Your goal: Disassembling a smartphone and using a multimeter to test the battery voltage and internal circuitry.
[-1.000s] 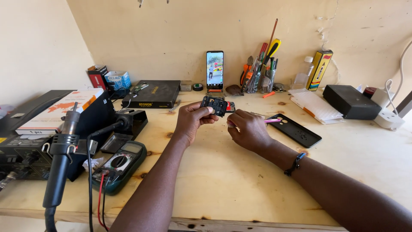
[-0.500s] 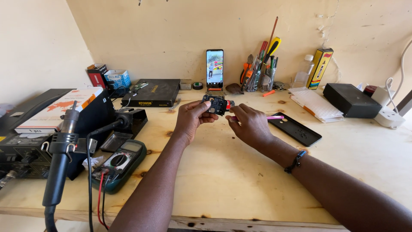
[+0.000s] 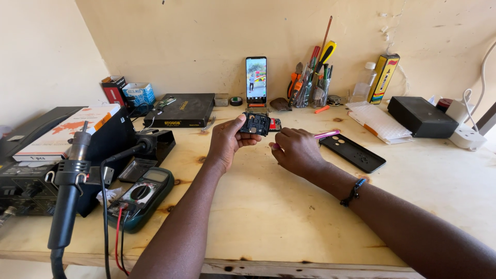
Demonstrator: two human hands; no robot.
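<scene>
Clearly mid-repair, the left hand [image 3: 227,142] pinches a small dark phone board [image 3: 255,124] above the table's [image 3: 268,217] far middle, while the right hand [image 3: 295,150], fingers curled around a pink tool [image 3: 326,135], must steady its tip next.

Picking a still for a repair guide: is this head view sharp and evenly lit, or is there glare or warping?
Head view: soft, even light, faint shadows; no strong glare on the wooden bench. The small circuit board in the left hand is sharp; the right hand too. Wide-angle stretch bends the forearms and the hot-air tool at the edges.
</scene>
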